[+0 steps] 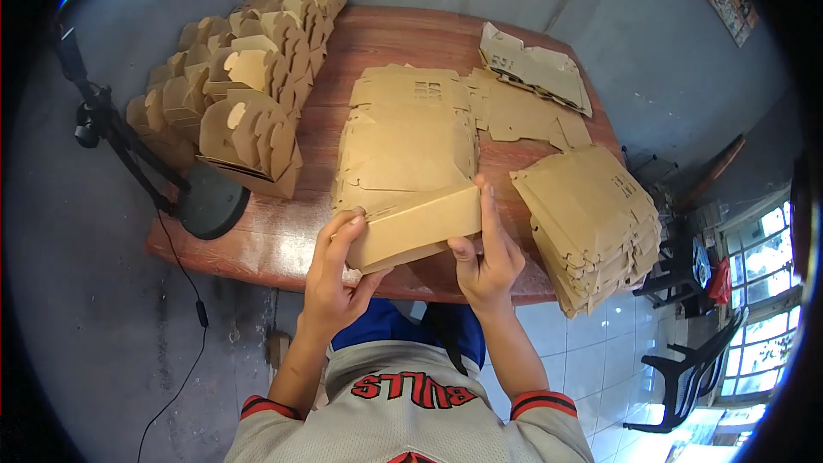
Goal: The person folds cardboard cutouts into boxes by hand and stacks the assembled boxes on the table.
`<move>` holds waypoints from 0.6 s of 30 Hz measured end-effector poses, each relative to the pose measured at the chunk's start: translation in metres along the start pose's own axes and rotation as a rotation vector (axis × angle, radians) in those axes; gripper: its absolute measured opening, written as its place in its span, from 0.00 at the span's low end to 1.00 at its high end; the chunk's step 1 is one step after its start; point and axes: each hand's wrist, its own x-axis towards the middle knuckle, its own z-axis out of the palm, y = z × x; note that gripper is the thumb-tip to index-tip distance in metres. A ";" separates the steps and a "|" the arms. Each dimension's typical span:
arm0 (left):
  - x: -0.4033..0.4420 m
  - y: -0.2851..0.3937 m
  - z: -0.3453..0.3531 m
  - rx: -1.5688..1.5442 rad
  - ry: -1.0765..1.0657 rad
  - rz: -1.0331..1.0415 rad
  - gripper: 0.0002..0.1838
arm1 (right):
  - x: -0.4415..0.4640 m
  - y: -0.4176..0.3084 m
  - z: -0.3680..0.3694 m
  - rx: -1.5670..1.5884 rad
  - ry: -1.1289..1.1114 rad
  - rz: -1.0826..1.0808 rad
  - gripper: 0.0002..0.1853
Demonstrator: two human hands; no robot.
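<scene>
A partly folded brown cardboard box [420, 225] is held up near the table's front edge, tilted upward to the right. My left hand [336, 270] grips its left end, thumb and fingers on either side. At its right end my right hand [490, 257] presses the side with the fingers stretched up along it and the thumb below. Just beyond the box lies a stack of flat cardboard sheets [407, 141] with dark printing at its far end.
Folded cardboard boxes [249, 133] stand in rows at the table's left, behind a black lamp base [212, 200]. Another flat stack [591, 206] overhangs the right edge. Loose flat pieces [527, 111] lie at the back right of the red-brown table [283, 244].
</scene>
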 end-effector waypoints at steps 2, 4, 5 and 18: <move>0.005 -0.004 -0.005 -0.004 0.000 0.005 0.36 | -0.006 0.002 0.003 -0.078 -0.015 -0.021 0.40; 0.008 -0.005 -0.011 -0.004 -0.017 -0.008 0.35 | -0.008 0.001 -0.003 -0.067 -0.035 -0.040 0.40; 0.011 -0.005 -0.014 -0.008 -0.029 -0.009 0.34 | -0.004 0.000 -0.010 -0.017 -0.043 -0.057 0.38; 0.003 -0.024 -0.001 0.081 -0.067 0.208 0.17 | 0.006 0.018 -0.044 1.040 -0.284 1.124 0.31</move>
